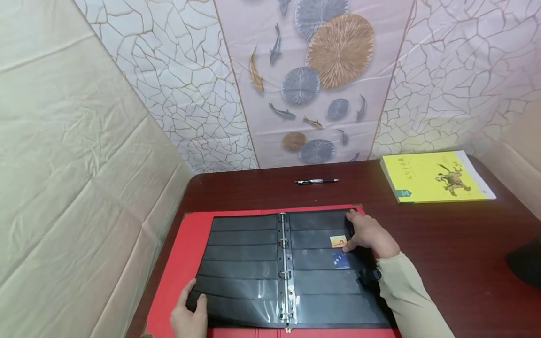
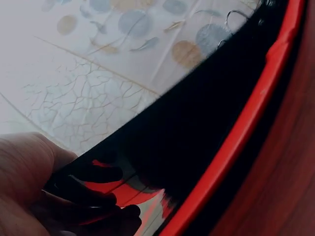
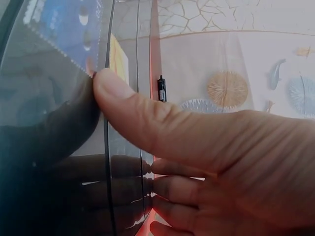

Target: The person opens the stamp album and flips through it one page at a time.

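Observation:
An open ring binder with a red cover (image 1: 177,244) holds black pocket pages on metal rings (image 1: 284,274). At the lower left of the head view, my left hand (image 1: 190,312) grips the outer edge of the left page (image 1: 241,253). The left wrist view shows that page lifted above the cover. My right hand (image 1: 369,234) lies at the upper right of the right page (image 1: 317,295), thumb pressing its surface and fingers stretched toward the top corner. Beside that thumb, a small yellow stamp (image 1: 337,241) sits in a pocket, with a blue stamp (image 1: 341,260) one row below.
A pen (image 1: 317,181) lies behind the binder on the dark wooden table (image 1: 444,253). Toward the back right is a yellow book (image 1: 422,178). A black object (image 1: 526,263) shows at the right edge. Patterned cloth (image 1: 304,126) hangs behind the table.

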### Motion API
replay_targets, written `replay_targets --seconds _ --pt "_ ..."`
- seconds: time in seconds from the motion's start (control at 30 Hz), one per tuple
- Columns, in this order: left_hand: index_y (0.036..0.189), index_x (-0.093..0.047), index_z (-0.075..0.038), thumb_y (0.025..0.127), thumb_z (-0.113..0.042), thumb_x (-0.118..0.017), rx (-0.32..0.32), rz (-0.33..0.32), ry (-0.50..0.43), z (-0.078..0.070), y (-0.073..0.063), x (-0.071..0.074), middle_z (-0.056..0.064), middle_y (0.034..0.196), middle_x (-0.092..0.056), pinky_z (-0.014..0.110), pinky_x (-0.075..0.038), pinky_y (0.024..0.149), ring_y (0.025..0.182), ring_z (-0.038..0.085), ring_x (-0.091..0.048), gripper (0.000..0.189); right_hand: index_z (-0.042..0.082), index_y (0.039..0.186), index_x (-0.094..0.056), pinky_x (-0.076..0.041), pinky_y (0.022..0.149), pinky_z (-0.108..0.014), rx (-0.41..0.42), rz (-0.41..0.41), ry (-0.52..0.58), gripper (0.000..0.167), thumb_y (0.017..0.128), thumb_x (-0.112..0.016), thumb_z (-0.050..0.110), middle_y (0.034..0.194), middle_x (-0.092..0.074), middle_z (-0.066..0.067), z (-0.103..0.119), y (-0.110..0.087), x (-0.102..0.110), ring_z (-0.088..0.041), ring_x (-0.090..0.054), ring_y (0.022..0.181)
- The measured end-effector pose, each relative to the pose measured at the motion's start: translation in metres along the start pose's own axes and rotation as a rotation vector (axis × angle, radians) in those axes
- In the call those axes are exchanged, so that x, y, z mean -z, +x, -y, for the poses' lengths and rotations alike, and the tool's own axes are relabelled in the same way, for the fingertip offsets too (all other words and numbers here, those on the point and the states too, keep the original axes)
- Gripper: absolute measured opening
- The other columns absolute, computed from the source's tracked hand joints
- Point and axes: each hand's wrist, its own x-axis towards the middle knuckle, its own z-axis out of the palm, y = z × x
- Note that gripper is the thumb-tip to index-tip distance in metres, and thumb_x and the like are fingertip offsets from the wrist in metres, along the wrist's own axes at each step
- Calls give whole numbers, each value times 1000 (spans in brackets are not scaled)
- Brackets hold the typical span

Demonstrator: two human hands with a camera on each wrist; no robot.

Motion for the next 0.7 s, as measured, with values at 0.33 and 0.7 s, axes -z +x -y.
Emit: replay_targets --seconds 0.33,0.7 --pt "123 -68 7 93 -5 -64 -56 54 33 4 8 2 29 111 -70 50 -56 81 101 41 -70 32 -13 138 -48 -48 95 -61 25 -62 -43 97 64 -98 26 131 -54 -38 -4 -4 10 -47 -57 109" --pt "139 -52 8 83 -16 -77 -243 226 160 -2 7 -1 34 135 -54 63 -43 99 124 51 -51 65 -9 142 -48 -51 92 -60 -15 -58 -1 97 65 -97 24 125 -57 -35 -1 -5 -1 -39 -56 98"
